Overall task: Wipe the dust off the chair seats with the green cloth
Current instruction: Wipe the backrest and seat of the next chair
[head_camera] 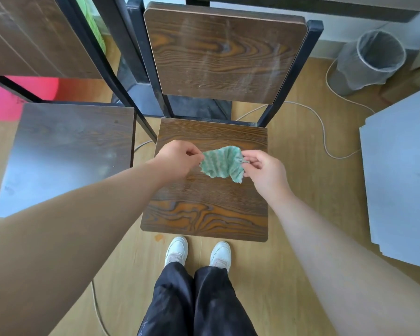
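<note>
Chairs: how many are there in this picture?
2. The middle chair stands straight ahead, its seat below the green cloth. The left chair stands close beside it. Others may be hidden outside the view.

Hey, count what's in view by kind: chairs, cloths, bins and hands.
Chairs: 2, middle chair and left chair
Cloths: 1, green cloth
Bins: 1, waste bin
Hands: 2, left hand and right hand
Total: 6
</note>
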A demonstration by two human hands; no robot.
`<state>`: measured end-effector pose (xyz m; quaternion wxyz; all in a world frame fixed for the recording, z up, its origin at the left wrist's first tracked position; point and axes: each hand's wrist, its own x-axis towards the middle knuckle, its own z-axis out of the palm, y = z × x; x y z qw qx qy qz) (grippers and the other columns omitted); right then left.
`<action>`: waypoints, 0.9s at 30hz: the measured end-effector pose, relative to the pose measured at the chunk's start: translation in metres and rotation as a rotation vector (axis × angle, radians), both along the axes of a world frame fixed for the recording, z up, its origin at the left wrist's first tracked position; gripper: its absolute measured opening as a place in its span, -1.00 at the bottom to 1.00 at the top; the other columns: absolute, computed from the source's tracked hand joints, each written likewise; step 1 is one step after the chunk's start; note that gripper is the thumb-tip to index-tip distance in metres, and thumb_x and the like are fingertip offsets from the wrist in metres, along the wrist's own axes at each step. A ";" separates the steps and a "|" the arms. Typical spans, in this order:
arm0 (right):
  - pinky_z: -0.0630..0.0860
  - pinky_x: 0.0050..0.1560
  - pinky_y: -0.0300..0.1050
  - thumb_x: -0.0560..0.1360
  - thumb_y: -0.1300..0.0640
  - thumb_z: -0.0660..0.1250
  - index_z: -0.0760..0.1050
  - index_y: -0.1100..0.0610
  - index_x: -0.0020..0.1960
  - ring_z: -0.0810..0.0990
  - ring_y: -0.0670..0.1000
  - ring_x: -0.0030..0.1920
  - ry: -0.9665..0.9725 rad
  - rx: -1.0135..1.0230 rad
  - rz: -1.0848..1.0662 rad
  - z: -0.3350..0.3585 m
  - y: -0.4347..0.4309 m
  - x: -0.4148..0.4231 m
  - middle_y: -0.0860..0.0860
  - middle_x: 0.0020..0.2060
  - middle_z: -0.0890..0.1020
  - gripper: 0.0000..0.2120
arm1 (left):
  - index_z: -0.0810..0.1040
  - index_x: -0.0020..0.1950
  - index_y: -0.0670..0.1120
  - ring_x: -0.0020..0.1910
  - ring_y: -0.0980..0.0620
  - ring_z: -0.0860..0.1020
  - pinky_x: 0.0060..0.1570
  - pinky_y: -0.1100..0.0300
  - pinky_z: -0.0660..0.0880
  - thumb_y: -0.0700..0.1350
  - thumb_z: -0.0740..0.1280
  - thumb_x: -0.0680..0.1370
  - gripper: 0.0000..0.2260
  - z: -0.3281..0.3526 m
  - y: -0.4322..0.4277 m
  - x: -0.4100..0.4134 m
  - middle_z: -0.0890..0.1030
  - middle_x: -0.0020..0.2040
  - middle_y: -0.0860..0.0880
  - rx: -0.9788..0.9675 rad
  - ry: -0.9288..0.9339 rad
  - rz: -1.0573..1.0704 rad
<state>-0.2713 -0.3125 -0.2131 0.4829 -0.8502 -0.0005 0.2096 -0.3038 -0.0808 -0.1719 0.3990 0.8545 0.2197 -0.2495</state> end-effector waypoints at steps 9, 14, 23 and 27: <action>0.56 -0.06 -0.24 0.53 0.19 0.36 0.61 0.01 0.05 0.61 -0.07 -0.05 -0.107 -0.248 0.076 -0.020 -0.008 0.025 -0.10 -0.02 0.58 -0.86 | 0.62 -0.02 0.05 -0.20 0.15 0.53 -0.34 0.29 0.37 -0.03 0.32 0.61 -0.91 -0.016 0.013 0.019 0.60 -0.11 0.11 0.083 -0.019 -0.058; 0.36 -0.19 -0.46 0.54 0.17 0.37 0.64 0.03 0.02 0.54 -0.12 -0.07 -0.148 -0.324 0.068 -0.026 -0.009 0.046 -0.10 -0.02 0.53 -0.89 | 0.63 0.02 0.00 -0.13 0.10 0.54 -0.23 0.24 0.44 -0.07 0.33 0.60 -0.91 -0.028 0.022 0.035 0.60 -0.08 0.09 0.179 -0.088 -0.121; 0.65 -0.04 0.00 0.58 0.18 0.31 0.64 0.00 0.08 0.65 -0.05 -0.09 0.034 -0.251 0.069 -0.059 -0.021 0.026 -0.07 -0.12 0.66 -0.83 | 0.65 -0.02 0.04 -0.12 0.01 0.57 -0.16 0.13 0.55 -0.11 0.32 0.58 -0.88 -0.080 0.018 0.003 0.62 -0.05 0.03 0.339 -0.050 -0.280; 0.64 -0.05 0.10 0.56 0.27 0.28 0.63 -0.02 -0.03 0.68 -0.01 -0.16 0.172 -0.226 0.038 -0.086 -0.033 -0.011 -0.05 -0.20 0.65 -0.77 | 0.65 0.05 0.03 0.00 -0.06 0.56 -0.08 0.12 0.49 -0.09 0.29 0.58 -0.85 -0.113 0.003 -0.042 0.59 0.01 0.00 0.334 0.052 -0.365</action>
